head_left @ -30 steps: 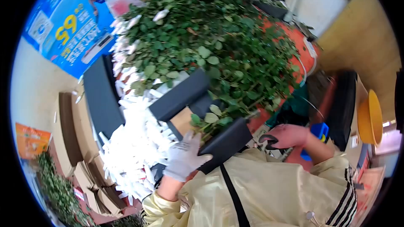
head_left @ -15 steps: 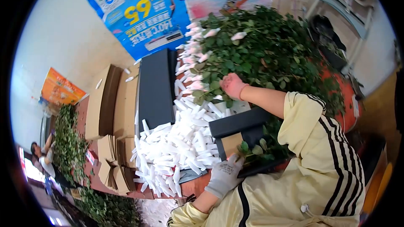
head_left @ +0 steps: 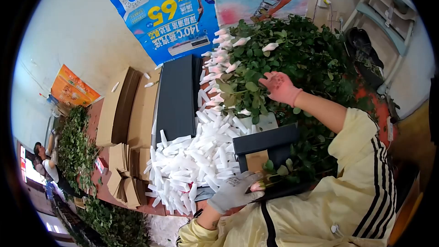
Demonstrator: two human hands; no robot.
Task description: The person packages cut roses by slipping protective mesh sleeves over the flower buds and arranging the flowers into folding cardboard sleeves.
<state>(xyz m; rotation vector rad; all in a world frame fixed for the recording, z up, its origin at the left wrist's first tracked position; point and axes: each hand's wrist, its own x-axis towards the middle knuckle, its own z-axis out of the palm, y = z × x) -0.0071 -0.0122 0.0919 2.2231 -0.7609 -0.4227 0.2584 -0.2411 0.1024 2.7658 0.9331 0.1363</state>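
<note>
Beside heaped tapered white sleeves, fabric-gloved left hand around rounded pink rosebud

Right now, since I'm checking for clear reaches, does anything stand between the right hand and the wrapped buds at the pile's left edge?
Yes, in this view green leaves fill the space between the right hand and the wrapped buds. They look thin, so probably hinder little; no box or tool shows in that gap.
</note>
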